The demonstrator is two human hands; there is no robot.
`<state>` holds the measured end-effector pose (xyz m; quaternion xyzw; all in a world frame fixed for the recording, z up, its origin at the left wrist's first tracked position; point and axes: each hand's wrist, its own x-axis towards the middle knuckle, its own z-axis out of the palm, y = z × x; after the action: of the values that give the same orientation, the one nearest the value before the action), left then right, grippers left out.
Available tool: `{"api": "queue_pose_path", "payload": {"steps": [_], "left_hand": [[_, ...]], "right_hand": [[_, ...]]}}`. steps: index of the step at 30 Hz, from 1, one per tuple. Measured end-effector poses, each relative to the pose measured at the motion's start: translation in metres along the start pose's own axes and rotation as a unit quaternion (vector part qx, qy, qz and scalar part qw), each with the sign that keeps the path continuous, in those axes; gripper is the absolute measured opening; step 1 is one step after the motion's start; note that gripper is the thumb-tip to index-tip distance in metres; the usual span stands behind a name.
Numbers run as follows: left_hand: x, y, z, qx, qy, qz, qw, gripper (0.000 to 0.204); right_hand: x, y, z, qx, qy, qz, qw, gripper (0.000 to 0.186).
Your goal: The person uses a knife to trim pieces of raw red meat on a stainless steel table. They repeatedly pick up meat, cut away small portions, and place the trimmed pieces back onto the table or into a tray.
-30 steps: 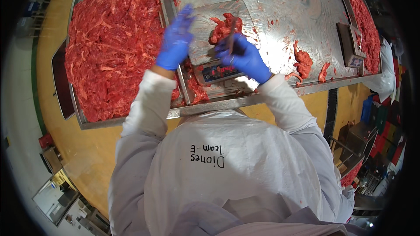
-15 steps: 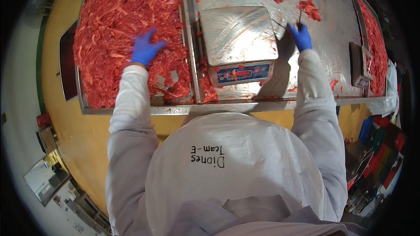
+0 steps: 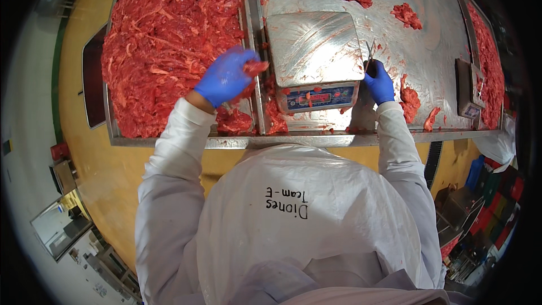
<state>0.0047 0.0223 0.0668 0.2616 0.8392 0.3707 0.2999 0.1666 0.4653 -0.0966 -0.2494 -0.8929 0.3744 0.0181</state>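
Gloved L hand (image 3: 227, 76), fingertips pinching meat pc (image 3: 257, 68) nr metal divider (image 3: 254, 17) by edge of meat pile (image 3: 175, 39), R hand (image 3: 380, 83) just beside R edge of scale (image 3: 316, 45), fingers wrapped round knife (image 3: 370, 52)

From where I stand, the left hand (image 3: 224, 79) and the right hand (image 3: 380, 86) both have smooth blue gloves (image 3: 217, 89). On the left, the glove stops before the cuff (image 3: 197, 114), so a narrow band of wrist is uncovered. The sleeves (image 3: 168, 209) are long and creased, whiter on the forearms and greyer above. In front is a wide white apron (image 3: 316, 237), slightly shiny, with two short lines of black handwriting (image 3: 287, 202). The folded greyish cloth (image 3: 345, 270) near the neck is perhaps a collar.
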Motion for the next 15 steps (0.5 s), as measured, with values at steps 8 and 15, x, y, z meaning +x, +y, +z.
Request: {"api": "queue_pose_path", "payload": {"steps": [8, 15], "left_hand": [[0.07, 0.105, 0.038, -0.087, 0.034, 0.21, 0.973, 0.043], [0.06, 0.036, 0.004, 0.069, 0.167, 0.123, 0.976, 0.04]], "right_hand": [[0.027, -0.017, -0.021, 0.15, 0.021, 0.049, 0.987, 0.06], [0.059, -0.284, -0.151, -0.054, 0.016, -0.486, 0.872, 0.026]]}}
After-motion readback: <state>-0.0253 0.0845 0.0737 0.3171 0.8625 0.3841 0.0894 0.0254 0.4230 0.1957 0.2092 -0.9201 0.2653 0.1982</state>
